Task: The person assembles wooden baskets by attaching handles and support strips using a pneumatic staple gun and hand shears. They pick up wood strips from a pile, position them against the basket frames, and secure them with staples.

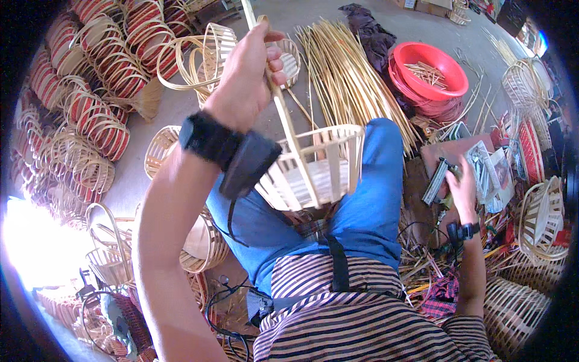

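Note:
My left hand (253, 72) is raised, its fingers closed round a long pale bamboo strip (281, 108). The strip runs down along the side of a small woven bamboo basket (341, 151), which hangs tilted between my knees. Off to the right, my right hand (463, 190) is wrapped round a metal stapler (435, 181) with a dark handle, low over a brown board. Beside it on the board lie silvery strips of staples (482, 166) in clear wrapping. The fingertips of my right hand are partly hidden.
Stacked red-and-tan baskets (96, 114) fill the left. A bundle of bamboo strips (344, 72) lies ahead on the floor, beside a red basin (428, 69) holding short sticks. More baskets (540, 220) stand at the right, near loose scraps and a checked cloth (441, 295).

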`<action>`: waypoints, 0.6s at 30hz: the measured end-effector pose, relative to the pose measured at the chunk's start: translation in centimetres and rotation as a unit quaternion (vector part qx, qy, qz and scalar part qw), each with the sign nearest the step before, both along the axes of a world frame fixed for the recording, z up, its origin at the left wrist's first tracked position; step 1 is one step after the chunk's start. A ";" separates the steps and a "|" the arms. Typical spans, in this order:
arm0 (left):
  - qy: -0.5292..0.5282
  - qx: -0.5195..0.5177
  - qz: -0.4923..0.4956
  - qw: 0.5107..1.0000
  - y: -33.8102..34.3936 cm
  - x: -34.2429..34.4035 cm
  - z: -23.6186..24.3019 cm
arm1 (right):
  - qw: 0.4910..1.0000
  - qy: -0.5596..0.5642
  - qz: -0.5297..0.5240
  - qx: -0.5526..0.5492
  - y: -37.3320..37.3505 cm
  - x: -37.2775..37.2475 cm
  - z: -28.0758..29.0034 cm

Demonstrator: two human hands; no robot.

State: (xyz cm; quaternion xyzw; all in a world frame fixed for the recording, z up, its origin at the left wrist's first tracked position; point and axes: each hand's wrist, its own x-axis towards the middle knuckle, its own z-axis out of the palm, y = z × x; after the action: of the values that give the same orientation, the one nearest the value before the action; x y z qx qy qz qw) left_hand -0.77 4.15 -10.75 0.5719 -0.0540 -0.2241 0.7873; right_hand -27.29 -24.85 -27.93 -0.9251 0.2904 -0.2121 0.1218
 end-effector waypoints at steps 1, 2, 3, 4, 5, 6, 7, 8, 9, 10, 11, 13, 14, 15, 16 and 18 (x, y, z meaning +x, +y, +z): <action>-0.013 -0.019 0.029 0.999 0.3 -1.3 0.6 | 0.994 -0.028 0.107 0.012 2.0 2.6 1.7; -0.033 -0.016 0.030 0.999 0.9 -2.0 1.0 | 0.978 -0.037 0.207 0.011 3.9 4.6 3.2; -0.045 -0.014 0.003 0.999 2.2 -3.0 1.6 | 0.953 -0.038 0.300 0.004 6.0 6.5 4.1; -0.058 -0.013 -0.027 0.998 3.5 -3.6 1.9 | 0.926 -0.034 0.377 -0.008 7.9 8.1 4.5; -0.090 -0.032 -0.062 0.994 5.4 -3.7 1.6 | 0.897 -0.028 0.440 -0.024 9.7 9.3 4.9; -0.121 -0.047 -0.091 0.987 7.5 -3.8 1.0 | 0.868 -0.020 0.495 -0.039 11.7 10.5 4.7; -0.138 -0.065 -0.039 0.988 8.7 -4.3 0.7 | 0.843 -0.010 0.534 -0.056 13.4 11.4 4.4; -0.161 -0.111 -0.037 0.980 10.3 -4.2 0.1 | 0.829 0.007 0.556 -0.063 14.8 11.8 4.2; -0.166 -0.130 0.017 0.977 11.7 -3.9 -1.0 | 0.817 0.027 0.572 -0.066 16.2 12.1 3.5; -0.175 -0.148 0.068 0.971 13.0 -3.5 -2.0 | 0.810 0.044 0.581 -0.060 17.2 12.0 2.9; -0.183 -0.163 0.119 0.962 14.3 -3.0 -3.2 | 0.802 0.063 0.591 -0.052 18.3 12.0 2.1; -0.231 -0.164 0.110 0.953 15.3 -2.6 -5.2 | 0.804 0.079 0.584 -0.076 19.3 11.5 1.5; -0.229 -0.175 0.145 0.946 15.6 -2.6 -6.3 | 0.806 0.080 0.581 -0.082 19.8 11.2 1.2; -0.224 -0.180 0.154 0.945 15.9 -2.6 -7.3 | 0.807 0.082 0.579 -0.083 20.3 11.0 0.9; -0.219 -0.183 0.163 0.944 16.2 -2.7 -8.3 | 0.807 0.092 0.578 -0.084 20.6 10.7 0.7; -0.209 -0.196 0.183 0.940 16.7 -2.6 -10.4 | 0.801 0.136 0.576 -0.088 21.0 10.2 0.6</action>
State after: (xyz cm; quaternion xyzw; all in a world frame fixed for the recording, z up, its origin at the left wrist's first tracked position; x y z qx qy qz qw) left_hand -3.34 20.85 -21.19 0.4406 -0.1546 0.0637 0.8820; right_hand -17.10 -3.82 -27.35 -0.9479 -0.3028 0.0009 0.0986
